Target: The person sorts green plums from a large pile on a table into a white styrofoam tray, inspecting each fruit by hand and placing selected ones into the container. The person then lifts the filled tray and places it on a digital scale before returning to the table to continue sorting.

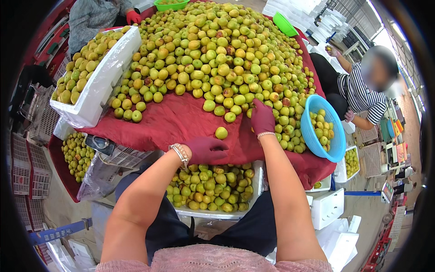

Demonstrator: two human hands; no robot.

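A large heap of yellow-green jujube-like fruit [217,64] covers a table draped in red cloth [159,119]. My right hand [262,118], in a maroon glove, reaches to the near edge of the heap; its fingertips touch or are close to the fruit, and whether it grips one is hidden. My left hand [208,150], gloved alike, hovers at the cloth's near edge with nothing visible in it and its fingers apart. One single fruit [221,133] lies on the cloth just beyond it. Below my hands, between my knees, a white foam box [257,183] holds many more fruits.
A blue plastic basket [307,125] with fruit stands at the table's right edge. At the left is a full foam box [91,98] wrapped in film. A co-worker in stripes [362,81] sits at the right, another person's red glove [133,17] shows at the upper left.
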